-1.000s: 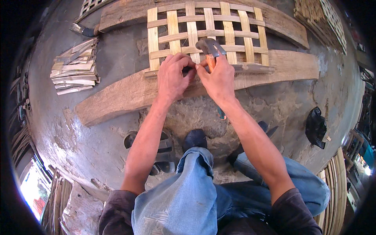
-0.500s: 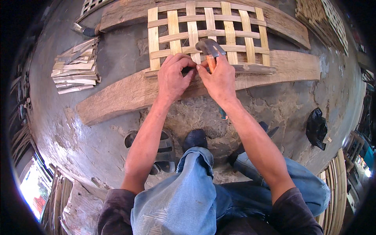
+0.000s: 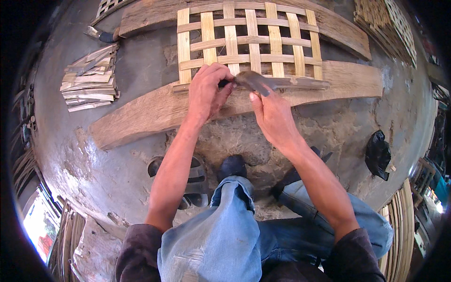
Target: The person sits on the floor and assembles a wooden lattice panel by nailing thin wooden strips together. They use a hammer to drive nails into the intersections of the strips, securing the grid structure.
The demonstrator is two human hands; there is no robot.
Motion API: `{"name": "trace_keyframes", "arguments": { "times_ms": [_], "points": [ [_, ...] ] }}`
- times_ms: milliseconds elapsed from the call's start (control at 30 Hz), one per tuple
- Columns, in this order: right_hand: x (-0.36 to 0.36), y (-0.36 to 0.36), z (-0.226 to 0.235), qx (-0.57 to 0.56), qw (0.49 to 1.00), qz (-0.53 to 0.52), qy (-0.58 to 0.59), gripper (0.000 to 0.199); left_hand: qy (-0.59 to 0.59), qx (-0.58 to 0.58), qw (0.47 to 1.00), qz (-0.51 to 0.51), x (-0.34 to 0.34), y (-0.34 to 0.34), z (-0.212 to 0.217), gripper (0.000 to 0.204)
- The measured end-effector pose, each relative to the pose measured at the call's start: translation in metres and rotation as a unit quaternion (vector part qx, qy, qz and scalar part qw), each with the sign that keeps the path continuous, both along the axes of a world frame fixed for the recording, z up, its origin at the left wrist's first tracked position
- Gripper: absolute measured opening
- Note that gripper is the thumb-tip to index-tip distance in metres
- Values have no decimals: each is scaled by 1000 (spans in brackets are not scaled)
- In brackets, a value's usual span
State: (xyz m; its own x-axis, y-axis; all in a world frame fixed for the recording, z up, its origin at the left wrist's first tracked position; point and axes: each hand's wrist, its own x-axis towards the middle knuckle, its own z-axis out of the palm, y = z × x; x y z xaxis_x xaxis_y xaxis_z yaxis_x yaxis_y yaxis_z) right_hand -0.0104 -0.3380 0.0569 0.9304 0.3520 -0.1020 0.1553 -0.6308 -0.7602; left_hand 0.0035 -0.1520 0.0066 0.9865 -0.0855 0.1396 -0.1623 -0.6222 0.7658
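Note:
My right hand (image 3: 275,113) is closed around a claw hammer, whose metal head (image 3: 253,82) is slightly blurred. The hammer head is close to the fingertips of my left hand (image 3: 206,94), by the lower edge of a woven lattice panel (image 3: 253,49) of pale flat strips. Those left fingers are pinched together at the dark wooden bar (image 3: 300,83) along that edge; what they hold, if anything, is hidden. The panel's lower edge rests on a thick, curved wooden beam (image 3: 136,116).
Another wooden beam (image 3: 338,33) lies behind the panel. On the left are a pile of split strips (image 3: 89,84) and a tool with a dark handle (image 3: 108,36). Sandals (image 3: 195,181) lie by my feet, a black plastic bag (image 3: 378,155) at the right, and stacked strips (image 3: 376,21) at the far right.
The hammer has tilted and its head has turned toward the left fingertips. My right hand has drawn away from the left and moved slightly down and right. My left hand has barely moved.

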Motion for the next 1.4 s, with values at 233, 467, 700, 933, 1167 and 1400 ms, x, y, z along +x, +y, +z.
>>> {"name": "trace_keyframes", "arguments": {
  "times_ms": [233, 467, 700, 933, 1167, 1400],
  "points": [
    [-2, -5, 2, -48, 999, 21, -1, 30, -11, 24, 1000, 1, -1, 0, 0, 16],
    [1, 5, 10, -53, 998, 26, 30, 30, -19, 26, 999, -2, 2, 2, -1, 16],
    [3, 3, 8, -63, 997, 36, -1, 25, 1, 14, 1000, 16, 0, -1, 0, 16],
    [8, 6, 27, 21, 1000, -4, -12, 19, 10, 3, 1000, 22, -2, 0, -1, 12],
    [7, 6, 22, -3, 1000, 3, 7, 17, 44, 6, 999, 11, 0, 5, -1, 24],
    [8, -7, 18, -35, 995, -77, 51, 19, 9, 15, 1000, 23, -8, 15, 8, 22]
  ]
}}
